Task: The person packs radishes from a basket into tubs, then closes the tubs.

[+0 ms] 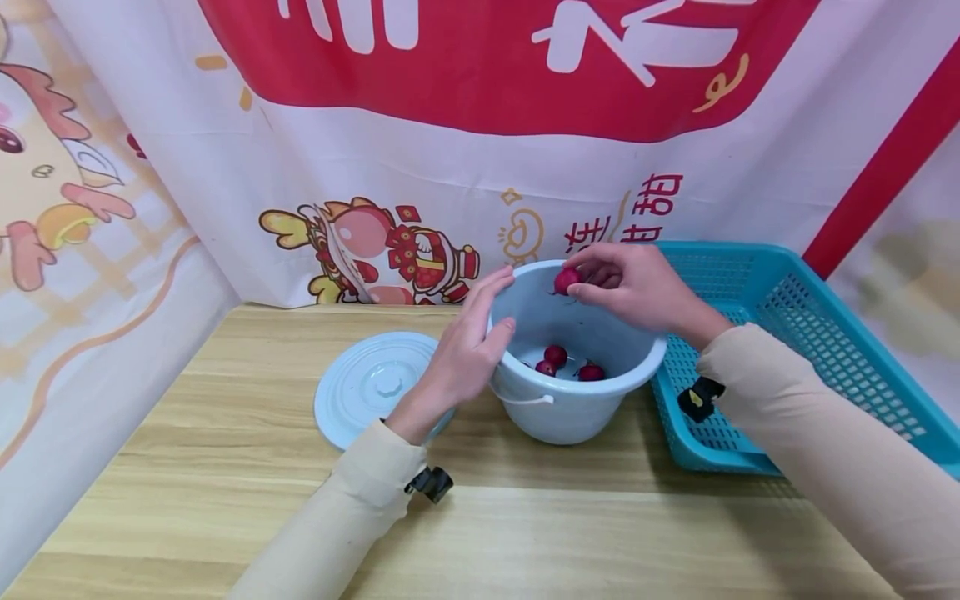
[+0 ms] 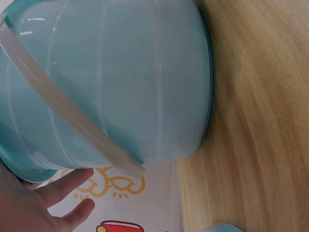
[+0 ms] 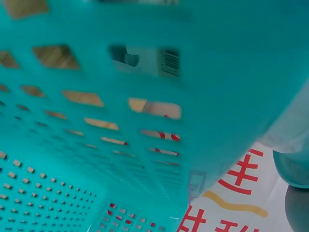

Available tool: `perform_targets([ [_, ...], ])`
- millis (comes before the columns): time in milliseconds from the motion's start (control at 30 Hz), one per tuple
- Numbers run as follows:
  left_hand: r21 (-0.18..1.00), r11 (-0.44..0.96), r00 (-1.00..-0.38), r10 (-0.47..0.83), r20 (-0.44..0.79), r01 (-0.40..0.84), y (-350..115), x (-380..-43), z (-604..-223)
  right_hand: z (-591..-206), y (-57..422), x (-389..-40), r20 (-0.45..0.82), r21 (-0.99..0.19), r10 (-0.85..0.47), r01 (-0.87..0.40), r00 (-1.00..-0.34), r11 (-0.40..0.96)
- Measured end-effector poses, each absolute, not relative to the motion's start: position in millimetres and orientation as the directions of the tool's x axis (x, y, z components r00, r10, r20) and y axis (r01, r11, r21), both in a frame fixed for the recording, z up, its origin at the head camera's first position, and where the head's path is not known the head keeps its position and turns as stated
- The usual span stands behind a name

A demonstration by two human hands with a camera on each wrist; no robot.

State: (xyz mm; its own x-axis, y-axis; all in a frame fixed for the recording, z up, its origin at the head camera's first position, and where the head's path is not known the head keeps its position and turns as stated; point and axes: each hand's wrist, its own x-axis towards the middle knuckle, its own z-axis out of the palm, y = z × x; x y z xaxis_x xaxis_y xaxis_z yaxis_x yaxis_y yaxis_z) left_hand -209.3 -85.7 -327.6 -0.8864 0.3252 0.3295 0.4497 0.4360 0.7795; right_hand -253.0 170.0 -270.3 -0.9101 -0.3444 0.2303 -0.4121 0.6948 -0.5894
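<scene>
A light blue bucket [image 1: 558, 412] stands on the wooden table with several red radishes [image 1: 591, 372] on its bottom. My right hand [image 1: 637, 283] pinches another radish [image 1: 566, 281] between thumb and fingers, above the bucket's far inner wall. At the left side of the rim, my left hand [image 1: 472, 337] rests with its fingers extended. In the left wrist view, those fingers [image 2: 67, 188] lie by the rim, and the pale handle [image 2: 72, 116] hangs across the bucket's outside. The right wrist view does not show the right hand's grip; basket mesh fills most of it.
A teal mesh basket [image 1: 757, 454] stands right of the bucket, under the right forearm. Left of the bucket lies a round light blue lid [image 1: 360, 392], partly behind the left hand. A printed cloth [image 1: 420, 150] hangs behind the table [image 1: 247, 467].
</scene>
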Motion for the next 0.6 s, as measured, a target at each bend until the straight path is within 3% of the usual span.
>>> perform_targets([
  [233, 0.78, 0.438, -0.887, 0.325, 0.327, 0.447, -87.2, -208.4, -327.1, -273.0, 166.2, -250.8, 0.207, -0.497, -0.397, -0.445, -0.894, 0.745],
  [600, 0.774, 0.439, -0.883, 0.329, 0.334, 0.457, -84.8, -207.9, -326.5, -272.3, 168.0, -248.3, 0.185, -0.46, -0.391, -0.431, -0.902, 0.777],
])
